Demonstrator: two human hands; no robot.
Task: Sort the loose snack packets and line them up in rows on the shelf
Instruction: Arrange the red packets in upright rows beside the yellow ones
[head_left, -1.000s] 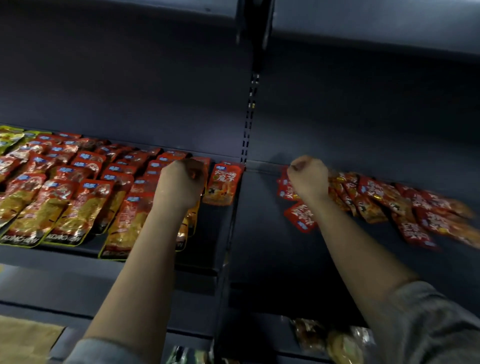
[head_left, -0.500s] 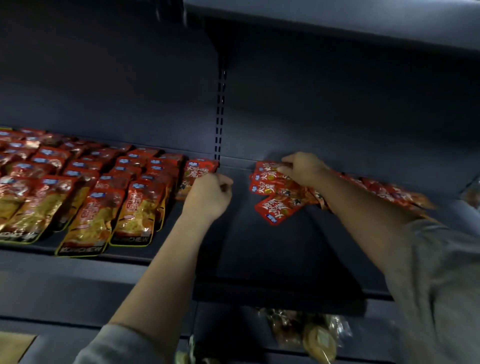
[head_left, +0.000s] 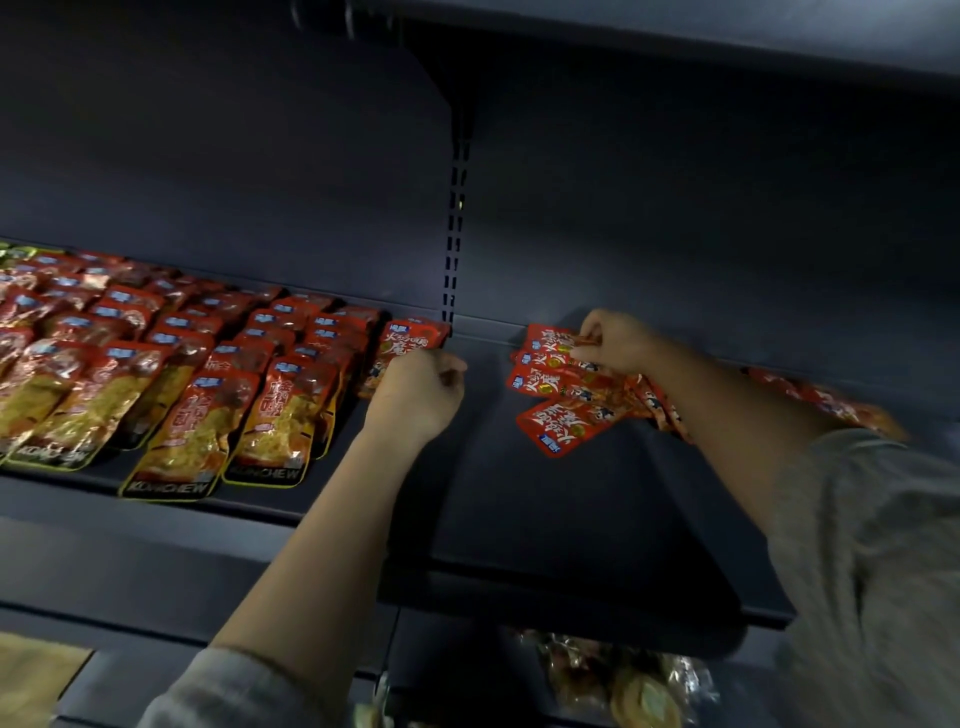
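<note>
On the dark shelf (head_left: 519, 499), red and yellow snack packets (head_left: 197, 364) lie in neat overlapping rows on the left. At the right end of those rows lies one small red packet (head_left: 410, 340). My left hand (head_left: 415, 392) rests closed just in front of it, touching its lower part. Right of the slotted upright lies a loose pile of small red packets (head_left: 563, 395). My right hand (head_left: 615, 343) pinches the edge of a packet at the top of that pile. More loose red packets (head_left: 831, 402) trail off behind my right forearm.
A slotted upright post (head_left: 454, 249) divides the back wall between the two shelf bays. Another shelf (head_left: 727, 31) hangs overhead. Below, a lower shelf holds clear bags of snacks (head_left: 613, 680). Bare shelf surface lies between my two hands.
The view has swung right, so the rows sit further left. My left hand left the rows and now rests by the end packet. My right hand shifted onto the pile's top.
</note>
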